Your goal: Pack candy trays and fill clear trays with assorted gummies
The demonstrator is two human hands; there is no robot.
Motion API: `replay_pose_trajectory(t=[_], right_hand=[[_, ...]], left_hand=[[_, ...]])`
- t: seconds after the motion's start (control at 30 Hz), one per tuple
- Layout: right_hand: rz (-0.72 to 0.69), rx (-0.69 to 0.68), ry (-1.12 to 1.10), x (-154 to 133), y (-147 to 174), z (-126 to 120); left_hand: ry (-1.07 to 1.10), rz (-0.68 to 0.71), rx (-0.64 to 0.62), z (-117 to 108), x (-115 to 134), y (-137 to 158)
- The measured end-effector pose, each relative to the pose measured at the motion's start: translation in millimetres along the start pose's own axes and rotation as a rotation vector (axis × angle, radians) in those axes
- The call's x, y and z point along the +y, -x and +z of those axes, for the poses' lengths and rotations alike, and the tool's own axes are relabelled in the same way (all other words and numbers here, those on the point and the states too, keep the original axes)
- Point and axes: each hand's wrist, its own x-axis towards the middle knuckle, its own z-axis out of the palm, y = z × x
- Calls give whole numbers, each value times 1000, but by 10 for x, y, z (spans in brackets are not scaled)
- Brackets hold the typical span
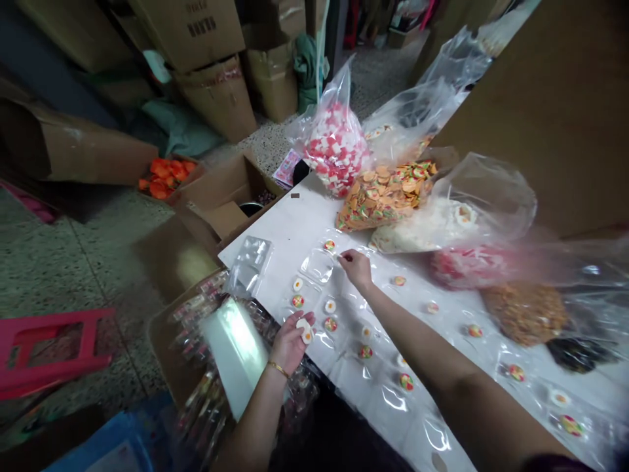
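From the head view, the only one there is, the left hand (287, 347) is palm up at the near edge of the table (282, 229), fingers loosely curled around a few eggs (305, 332). The right hand (350, 263) reaches out with fingertips pinched nearly together over a clear tray (314, 265); a pale piece (337, 258) seems to be between them, too small for me to name. A pizza (329, 245) sits in that tray's far part.

What I'd worry about first is the left palm. It makes a shallow cup, so a tilt could send an egg over the edge, down among the packets (194, 377) or the glossy sheets (238, 347) below.

The right forearm crosses low above the rows; a dip of the elbow might catch a thin rim and push several trays askew, since they lie close together and look light. A careless pinch could drop the pale piece across the tray's ridge instead of into a hollow.

Beyond, the white bag (417, 229) slumps close to the far row. If it sagged further, it could nudge those trays. The stack (249, 265) at the table's edge also looks easy to knock off with a sleeve.
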Motion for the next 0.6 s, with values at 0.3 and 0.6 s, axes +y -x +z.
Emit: replay_pose_trajectory(t=[0.3,0.6], right_hand=[[-209,-123,753,-307,-847,400],[-286,-225,746,-222,-794,493]], left_hand=[[-145,72,173,-167,104,88],[-168,25,171,-51,86,43]])
